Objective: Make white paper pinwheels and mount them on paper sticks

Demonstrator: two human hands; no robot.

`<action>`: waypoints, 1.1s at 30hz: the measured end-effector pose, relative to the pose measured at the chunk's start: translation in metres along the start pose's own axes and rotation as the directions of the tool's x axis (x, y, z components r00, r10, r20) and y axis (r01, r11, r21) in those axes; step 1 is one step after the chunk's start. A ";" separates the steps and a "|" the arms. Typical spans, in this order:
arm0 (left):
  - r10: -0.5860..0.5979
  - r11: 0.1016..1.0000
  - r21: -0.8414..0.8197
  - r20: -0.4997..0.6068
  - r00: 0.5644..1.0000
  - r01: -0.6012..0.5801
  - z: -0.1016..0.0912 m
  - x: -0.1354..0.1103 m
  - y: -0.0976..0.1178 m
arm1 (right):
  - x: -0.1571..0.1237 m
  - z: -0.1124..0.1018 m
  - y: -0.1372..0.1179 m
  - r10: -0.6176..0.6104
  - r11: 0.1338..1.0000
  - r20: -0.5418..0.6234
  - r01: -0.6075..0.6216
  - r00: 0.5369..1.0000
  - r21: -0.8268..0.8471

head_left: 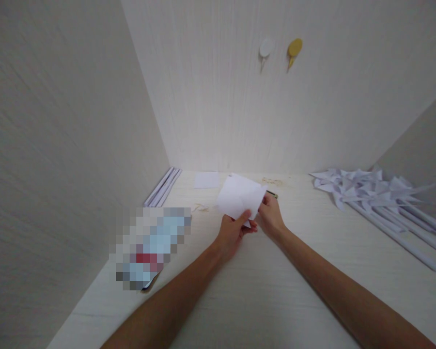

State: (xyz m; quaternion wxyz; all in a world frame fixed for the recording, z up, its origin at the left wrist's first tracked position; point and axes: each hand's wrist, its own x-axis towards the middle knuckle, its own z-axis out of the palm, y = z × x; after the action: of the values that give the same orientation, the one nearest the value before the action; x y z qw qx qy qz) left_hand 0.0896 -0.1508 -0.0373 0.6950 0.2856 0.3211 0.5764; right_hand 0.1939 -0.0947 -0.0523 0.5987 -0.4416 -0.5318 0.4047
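A white sheet of paper (240, 196) is held above the table, slightly bent and tilted. My left hand (234, 232) grips its lower edge, thumb on top and fingers underneath. At the sheet's right corner, my right hand (271, 213) is closed with its fingers against the paper edge; its fingertips are partly hidden. Just beyond that hand shows a small dark, gold-edged object (272, 194), mostly covered, and I cannot tell whether it lies on the table or touches the hand.
Paper pinwheels (366, 189) on rolled paper sticks (396, 235) lie in a pile at right. Rolled paper sticks (163, 186) rest at the left wall, near a blurred phone-like object (156, 249). A paper square (207, 180) and thin tan strips (199, 207) lie behind. Two hooks (295, 47) are on the wall.
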 end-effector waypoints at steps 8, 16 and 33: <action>0.187 0.981 0.099 -0.230 0.955 -0.168 -0.006 0.009 0.002 | -0.036 -0.010 -0.013 -0.166 0.978 0.017 0.166 0.986 -0.124; 0.256 0.963 0.170 -0.323 0.911 -0.210 -0.007 0.010 -0.001 | -0.050 -0.002 -0.022 -0.301 0.895 0.225 0.356 0.927 -0.269; 0.321 0.925 0.302 -0.295 0.900 -0.230 -0.007 0.008 0.000 | -0.047 -0.003 -0.022 -0.149 0.969 0.292 0.199 0.945 -0.148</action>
State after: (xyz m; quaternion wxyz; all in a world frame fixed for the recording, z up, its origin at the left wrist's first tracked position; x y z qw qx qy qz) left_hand 0.0854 -0.1424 -0.0429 0.4964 0.3135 0.4645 0.6630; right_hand 0.1922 -0.1459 -0.0443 0.5101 -0.3823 -0.6814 0.3596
